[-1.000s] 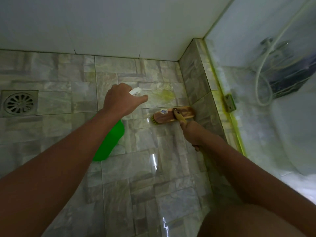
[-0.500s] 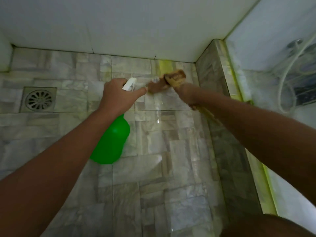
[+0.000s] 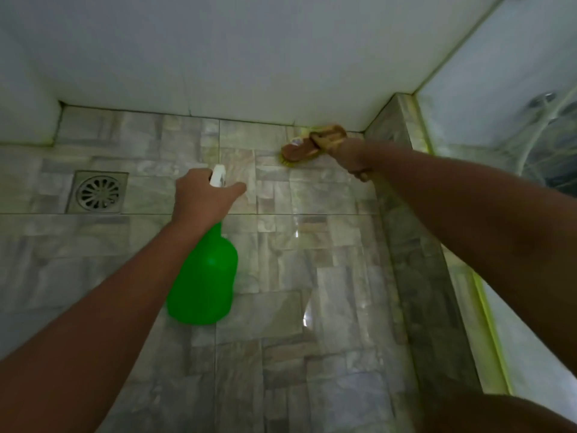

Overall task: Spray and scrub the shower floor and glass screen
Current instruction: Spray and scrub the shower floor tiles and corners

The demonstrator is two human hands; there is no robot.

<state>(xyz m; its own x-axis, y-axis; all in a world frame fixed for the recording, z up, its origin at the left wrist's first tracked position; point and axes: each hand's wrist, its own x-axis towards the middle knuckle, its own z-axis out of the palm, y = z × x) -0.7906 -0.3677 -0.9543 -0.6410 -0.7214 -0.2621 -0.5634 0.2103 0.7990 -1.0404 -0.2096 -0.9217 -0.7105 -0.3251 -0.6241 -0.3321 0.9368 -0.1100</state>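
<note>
My left hand (image 3: 203, 195) grips the neck of a green spray bottle (image 3: 204, 276) with a white nozzle (image 3: 218, 175), held above the grey stone-tile shower floor (image 3: 312, 276); its forefinger points forward. My right hand (image 3: 351, 157) is closed on the handle of a wooden scrub brush (image 3: 307, 146) with yellow bristles. The brush lies pressed to the floor in the far right corner, where the white wall meets the tiled kerb. The glass screen (image 3: 512, 89) rises at the right, above the kerb.
A square metal drain (image 3: 98, 192) sits in the floor at the left. A white wall (image 3: 249, 57) closes the far side. The tiled kerb (image 3: 421, 260) runs along the right, with a yellow-green seal strip (image 3: 490, 317) under the glass. A shower hose shows in the glass.
My right hand has pushed the brush away from me along the kerb, into the far corner by the wall. The left hand keeps hold of the spray bottle. The view has tilted forward.
</note>
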